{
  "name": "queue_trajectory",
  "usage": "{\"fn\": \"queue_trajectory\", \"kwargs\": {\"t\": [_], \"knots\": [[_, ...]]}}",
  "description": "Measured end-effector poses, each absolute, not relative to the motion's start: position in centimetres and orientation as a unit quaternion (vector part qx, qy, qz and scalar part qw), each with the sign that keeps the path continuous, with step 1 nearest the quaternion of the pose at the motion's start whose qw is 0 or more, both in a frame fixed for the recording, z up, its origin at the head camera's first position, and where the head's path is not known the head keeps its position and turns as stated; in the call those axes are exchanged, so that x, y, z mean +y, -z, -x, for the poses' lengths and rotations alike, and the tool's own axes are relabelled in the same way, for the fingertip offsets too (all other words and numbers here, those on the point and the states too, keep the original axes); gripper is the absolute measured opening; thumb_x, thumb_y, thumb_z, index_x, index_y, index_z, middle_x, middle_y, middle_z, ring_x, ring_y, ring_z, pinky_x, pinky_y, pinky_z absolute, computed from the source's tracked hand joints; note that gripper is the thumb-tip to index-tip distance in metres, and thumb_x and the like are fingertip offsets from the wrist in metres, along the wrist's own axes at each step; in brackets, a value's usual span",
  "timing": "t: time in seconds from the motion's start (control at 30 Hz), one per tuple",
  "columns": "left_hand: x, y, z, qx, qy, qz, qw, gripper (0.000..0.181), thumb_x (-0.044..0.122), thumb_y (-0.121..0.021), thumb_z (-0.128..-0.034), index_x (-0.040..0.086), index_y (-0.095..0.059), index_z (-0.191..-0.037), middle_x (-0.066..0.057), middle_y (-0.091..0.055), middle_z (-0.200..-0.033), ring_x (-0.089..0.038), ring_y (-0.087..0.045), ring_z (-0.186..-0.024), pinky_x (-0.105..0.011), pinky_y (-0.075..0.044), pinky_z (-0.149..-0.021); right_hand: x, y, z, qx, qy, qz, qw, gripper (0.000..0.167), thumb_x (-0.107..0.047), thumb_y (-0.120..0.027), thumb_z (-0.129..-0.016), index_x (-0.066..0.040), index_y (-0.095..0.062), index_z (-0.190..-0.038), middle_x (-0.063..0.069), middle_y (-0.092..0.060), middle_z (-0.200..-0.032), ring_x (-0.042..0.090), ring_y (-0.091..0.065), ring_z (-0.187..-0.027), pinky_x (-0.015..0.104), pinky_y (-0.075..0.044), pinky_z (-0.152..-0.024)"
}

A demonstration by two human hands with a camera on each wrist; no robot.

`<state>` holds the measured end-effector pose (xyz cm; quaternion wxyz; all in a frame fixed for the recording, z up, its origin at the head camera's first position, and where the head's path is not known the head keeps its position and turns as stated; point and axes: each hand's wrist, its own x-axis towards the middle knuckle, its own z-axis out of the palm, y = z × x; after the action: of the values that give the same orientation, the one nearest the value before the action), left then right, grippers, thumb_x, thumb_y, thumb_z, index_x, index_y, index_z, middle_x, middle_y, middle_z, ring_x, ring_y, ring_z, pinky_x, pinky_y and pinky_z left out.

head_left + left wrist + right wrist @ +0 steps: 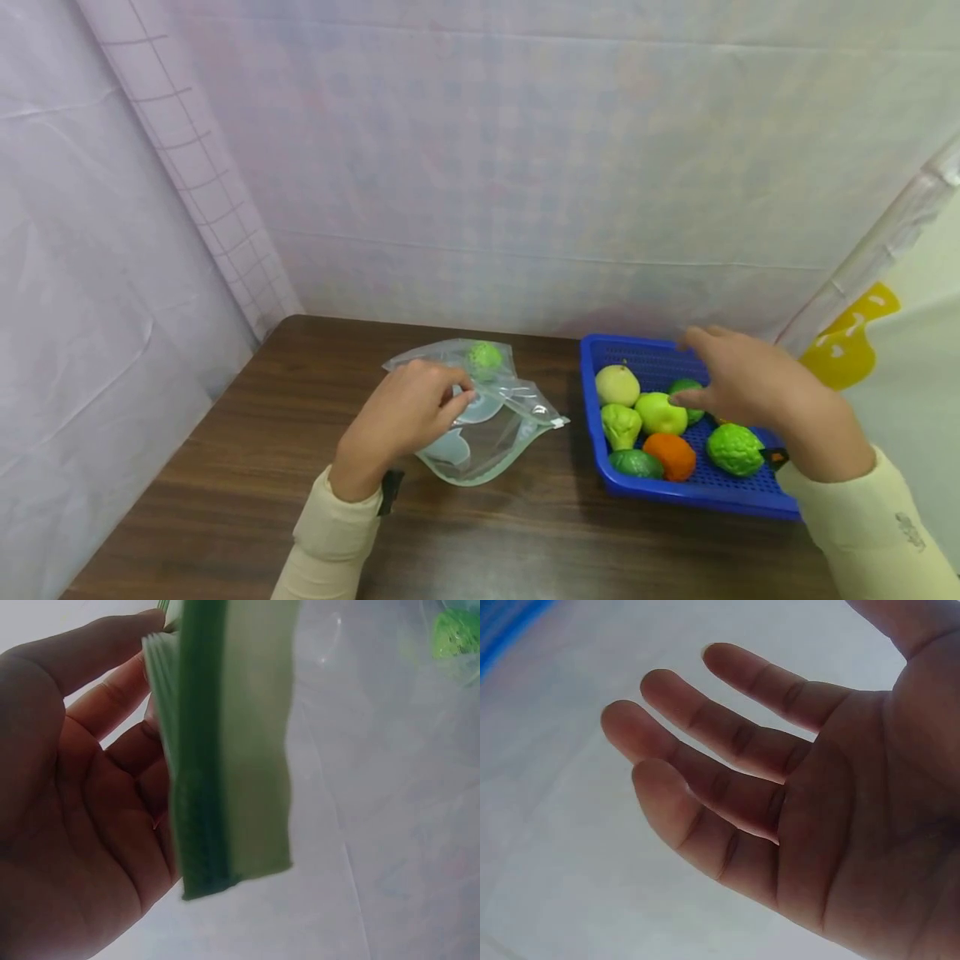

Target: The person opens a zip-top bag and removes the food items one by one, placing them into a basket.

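My left hand (408,410) pinches the edge of a clear zip bag (491,454). In the left wrist view the bag's green zip strip (202,750) runs beside the thumb and fingers. Inside the bag's far end lies a bumpy green fruit (485,357). My right hand (757,385) hovers over a blue basket (697,497), its fingers spread and holding nothing in the right wrist view. Below it in the basket are a light green apple-like fruit (660,414), an orange fruit (670,457) and a bumpy green fruit (735,450).
At the basket's left side sit a pale round pear (617,386), a lobed light green fruit (621,425) and a dark green one (635,464). The brown table (247,475) meets a white cloth wall (487,167) at the back.
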<state>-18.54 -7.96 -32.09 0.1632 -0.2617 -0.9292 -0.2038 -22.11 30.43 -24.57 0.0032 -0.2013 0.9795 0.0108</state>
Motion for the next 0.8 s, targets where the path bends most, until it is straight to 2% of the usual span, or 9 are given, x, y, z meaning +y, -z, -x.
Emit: {"fn": "queue_trajectory", "kwargs": {"t": [0.3,0.43,0.53,0.7,0.8], "knots": [[-8.0,32.0,18.6,-0.927,0.204,0.263,0.172,0.012,0.021,-0.07,-0.0948,0.013,-0.078,-0.097,0.008,-0.067,-0.074,-0.001,-0.049,-0.057,-0.022,-0.043,-0.056,26.7,22.8,16.3,0.965,0.063,0.242,-0.083,0.064,-0.057,-0.068,-0.09,-0.015,-0.053,-0.136,0.011,-0.059,-0.135,0.028,-0.066,-0.105,0.052,-0.055,-0.082],[-7.8,32.2,18.7,-0.924,0.202,0.271,0.178,0.012,0.021,-0.07,-0.0947,0.013,-0.078,-0.097,0.008,-0.066,-0.072,-0.001,-0.048,-0.057,-0.021,-0.042,-0.056,26.4,23.3,14.6,0.949,0.132,0.251,-0.137,0.057,-0.046,-0.072,-0.091,-0.015,-0.054,-0.135,0.007,-0.062,-0.131,0.027,-0.065,-0.106,0.05,-0.055,-0.079],[-7.6,32.3,18.8,-0.922,0.201,0.276,0.182,0.012,0.021,-0.069,-0.0949,0.013,-0.078,-0.097,0.008,-0.065,-0.071,0.0,-0.047,-0.056,-0.021,-0.042,-0.056,25.9,24.0,13.8,0.932,0.172,0.253,-0.195,0.054,-0.034,-0.078,-0.088,-0.013,-0.056,-0.133,0.008,-0.064,-0.126,0.027,-0.066,-0.102,0.048,-0.055,-0.076],[-7.4,32.3,18.7,-0.919,0.205,0.277,0.191,0.011,0.02,-0.071,-0.094,0.013,-0.078,-0.095,0.009,-0.064,-0.07,-0.001,-0.047,-0.056,-0.021,-0.042,-0.056,24.0,25.8,13.7,0.876,0.225,0.295,-0.308,0.047,-0.012,-0.085,-0.078,-0.012,-0.064,-0.12,0.002,-0.07,-0.105,0.016,-0.065,-0.089,0.024,-0.052,-0.076],[-7.3,32.4,18.8,-0.917,0.206,0.279,0.198,0.01,0.019,-0.071,-0.0932,0.013,-0.078,-0.094,0.009,-0.063,-0.068,0.0,-0.046,-0.056,-0.021,-0.041,-0.055,22.7,26.9,14.2,0.847,0.243,0.342,-0.327,0.04,-0.008,-0.084,-0.077,-0.01,-0.066,-0.113,-0.002,-0.069,-0.1,0.011,-0.063,-0.087,0.017,-0.047,-0.077]]}}
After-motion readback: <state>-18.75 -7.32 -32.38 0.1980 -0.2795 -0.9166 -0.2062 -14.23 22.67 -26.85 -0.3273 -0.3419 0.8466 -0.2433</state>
